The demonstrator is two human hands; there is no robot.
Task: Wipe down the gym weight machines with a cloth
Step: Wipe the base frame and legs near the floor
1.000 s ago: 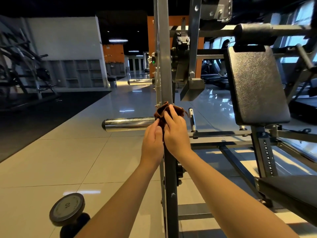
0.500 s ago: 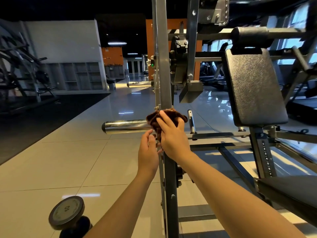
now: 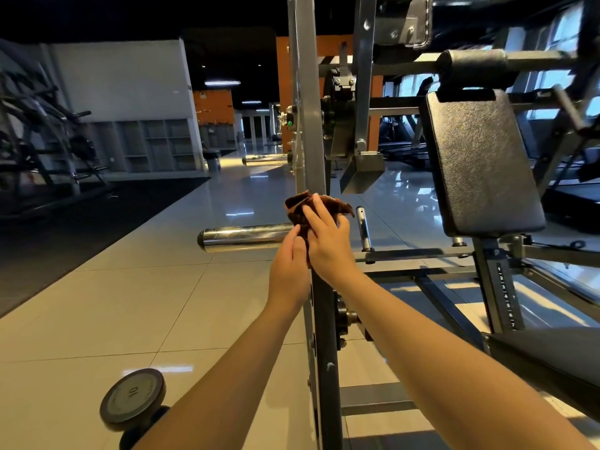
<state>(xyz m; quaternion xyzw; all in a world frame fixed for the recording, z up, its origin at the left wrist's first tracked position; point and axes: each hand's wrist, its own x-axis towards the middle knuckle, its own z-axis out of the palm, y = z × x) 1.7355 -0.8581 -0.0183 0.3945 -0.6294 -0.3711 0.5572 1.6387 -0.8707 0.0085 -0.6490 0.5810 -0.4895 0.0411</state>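
Observation:
A brown cloth (image 3: pixel 334 206) is bunched against the grey upright post (image 3: pixel 306 125) of the weight machine, where a chrome weight peg (image 3: pixel 243 237) sticks out to the left. My right hand (image 3: pixel 328 243) presses the cloth onto the post, fingers spread over it. My left hand (image 3: pixel 289 271) sits just below and left of it, its fingers curled onto the cloth's lower edge beside the post. Part of the cloth is hidden under both hands.
The machine's black back pad (image 3: pixel 480 164) and seat (image 3: pixel 552 362) stand to the right, with a numbered adjustment post (image 3: pixel 505 297). A 10-marked dumbbell (image 3: pixel 131 399) lies on the tiled floor at lower left. Dark racks (image 3: pixel 42 151) line the far left wall.
My left hand dropped a little and then came back up against my right hand. The cloth stays at the same spot on the post, spread slightly wider at the top.

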